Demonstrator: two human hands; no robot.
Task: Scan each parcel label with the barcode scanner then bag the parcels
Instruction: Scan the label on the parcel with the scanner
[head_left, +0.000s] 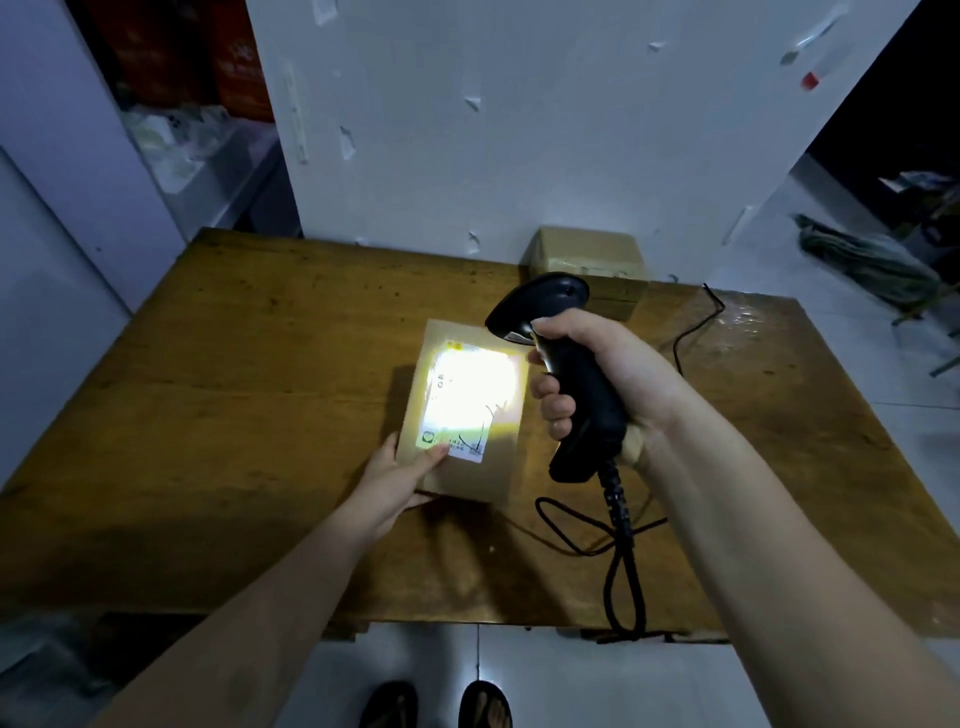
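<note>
A flat brown parcel (470, 470) is held above the wooden table (249, 395), tilted up toward me. Its white label (470, 395) is washed out by the scanner's bright light. My left hand (400, 475) grips the parcel's near left corner, thumb on the label's lower edge. My right hand (608, 384) grips the handle of the black barcode scanner (566, 364), just right of the parcel, its head pointed down-left at the label. The scanner's black cable (621, 540) loops over the table's front edge.
A second brown cardboard box (587, 254) sits at the table's back edge against the white wall (519, 130). A thin black wire (696, 322) lies at the back right. Shelving with clutter stands at the left, a mop on the floor at the right. My sandalled feet show below.
</note>
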